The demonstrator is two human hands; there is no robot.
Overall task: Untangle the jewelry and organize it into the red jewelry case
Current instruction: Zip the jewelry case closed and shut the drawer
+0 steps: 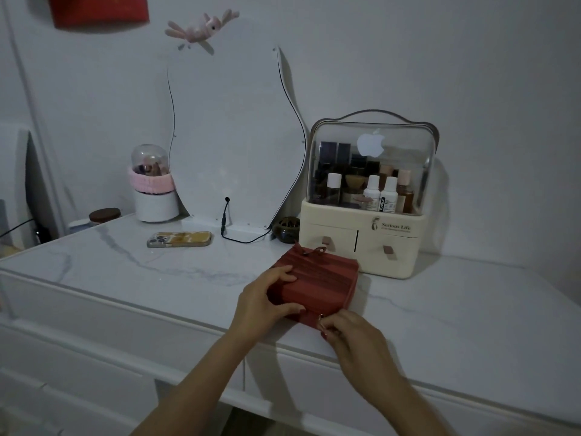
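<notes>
Both arms reach up from the bottom of the frame. The left hand (267, 297), near the middle, curls around something. The right hand (349, 338), lower right, pinches with its fingertips (323, 325).

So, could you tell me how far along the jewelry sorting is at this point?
Nothing looks sorted yet: the red jewelry case sits closed on the marble tabletop, and no jewelry is in view. In hand: the left hand steadies the case while the right hand pinches its zipper pull. Opening, untangling and organizing remain.

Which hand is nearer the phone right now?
Left. The left hand grips the red jewelry case's left side, toward the phone; the right hand pinches at the case's near edge, farther away.
</notes>
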